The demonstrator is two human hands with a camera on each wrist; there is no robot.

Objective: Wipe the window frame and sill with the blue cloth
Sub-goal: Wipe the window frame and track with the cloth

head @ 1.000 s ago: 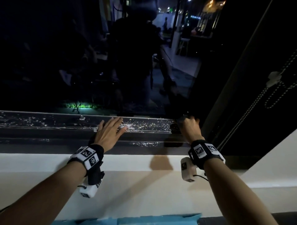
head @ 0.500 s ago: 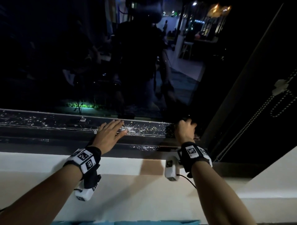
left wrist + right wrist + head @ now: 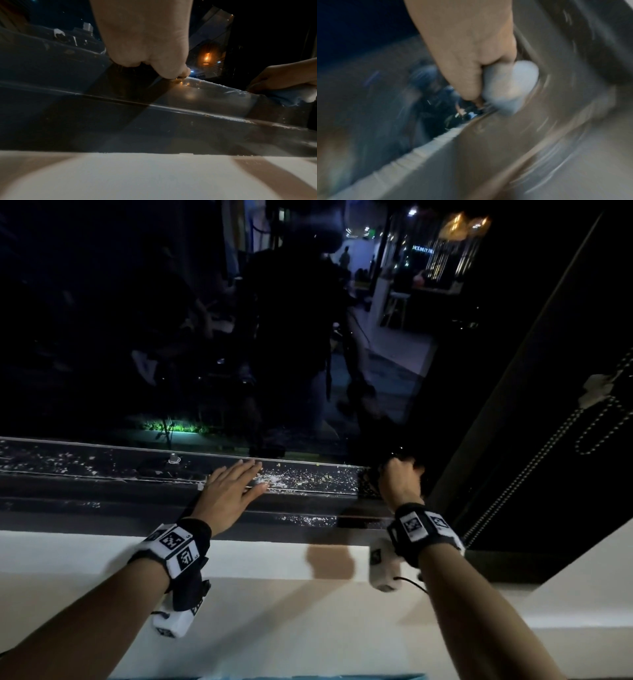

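The dark window frame (image 3: pixel 102 470) runs across the head view, speckled with pale crumbs, above the white sill (image 3: pixel 260 553). My left hand (image 3: pixel 233 491) lies flat on the frame with straight fingers, its palm also showing in the left wrist view (image 3: pixel 145 40). At the frame's right end, near the corner, my right hand (image 3: pixel 399 479) grips the bunched blue cloth (image 3: pixel 510 86) and presses it onto the frame. From the left wrist view the cloth (image 3: pixel 288 96) shows under that hand. The right wrist view is blurred by motion.
The dark window glass (image 3: pixel 239 337) reflects a person and lit buildings. A dark side frame with a beaded blind chain (image 3: pixel 534 463) rises at the right. A screw head (image 3: pixel 174 459) sits on the frame left of my left hand. A blue strip (image 3: pixel 308 677) lies at the bottom edge.
My right hand with the cloth has shifted a little left along the frame's right end and keeps rubbing there. My left hand stays flat in place.
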